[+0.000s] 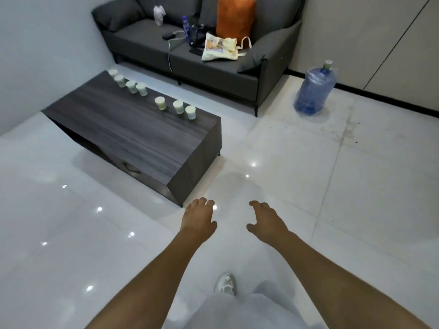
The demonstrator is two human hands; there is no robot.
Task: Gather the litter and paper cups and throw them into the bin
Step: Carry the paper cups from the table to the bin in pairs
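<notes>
Several pale paper cups stand in a loose row along the far edge of a dark wooden coffee table. A crumpled white piece of litter lies on the grey sofa's back cushion. My left hand and my right hand are both held out in front of me over the floor, fingers relaxed, holding nothing. Both hands are well short of the table's near corner. No bin is in view.
A grey sofa behind the table carries an orange cushion, a tote bag, a blue bottle and black items with a cable. A large blue water jug stands on the glossy tiled floor at the right. My shoe shows below.
</notes>
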